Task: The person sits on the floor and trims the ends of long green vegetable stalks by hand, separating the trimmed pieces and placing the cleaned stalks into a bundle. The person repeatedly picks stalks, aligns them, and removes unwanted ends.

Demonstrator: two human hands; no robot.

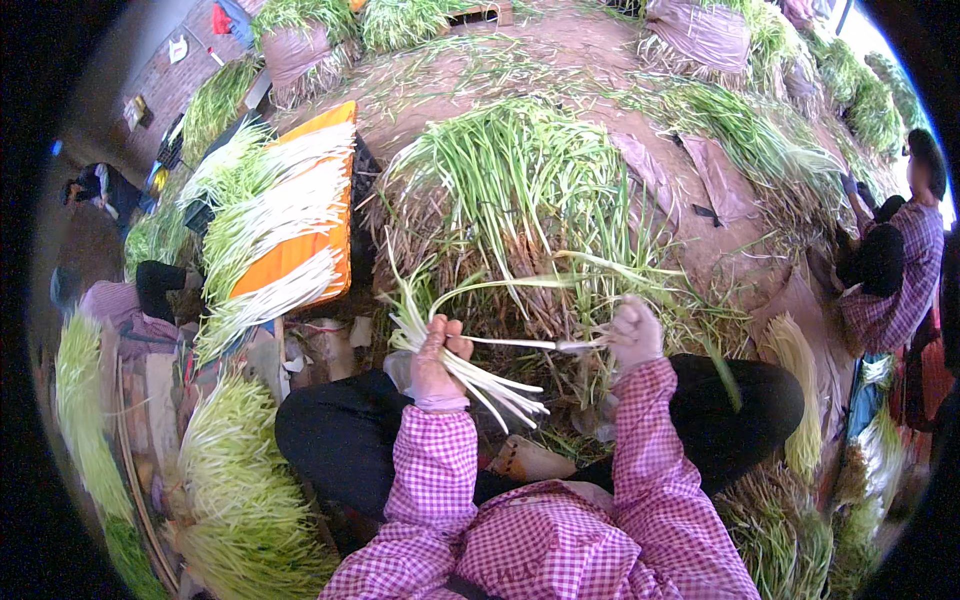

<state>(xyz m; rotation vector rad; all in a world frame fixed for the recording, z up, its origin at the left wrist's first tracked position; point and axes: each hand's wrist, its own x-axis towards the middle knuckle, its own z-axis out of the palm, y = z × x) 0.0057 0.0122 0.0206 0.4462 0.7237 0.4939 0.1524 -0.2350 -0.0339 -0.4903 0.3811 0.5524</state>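
My left hand [439, 367] is closed around a small bunch of peeled white stalks [499, 386], which look like green garlic, their leafy tops above the fist. One pale stalk [517, 343] stretches sideways from that fist toward my right hand [636, 334]. The right fingers are curled at its far end, pinching what seems to be loose outer skin; motion blur hides the detail. Beyond both hands stands a large heap of unpeeled green stalks [517, 165], with brown dry husks and roots at its near side.
To the left, bundles of white stalks [289, 202] lie on an orange sheet [281, 259] over a crate. More greens [247, 495] lie beside my left knee. A co-worker [896, 247] sits at the right; another person [131, 307] is at the left. Leaves litter the floor [570, 64].
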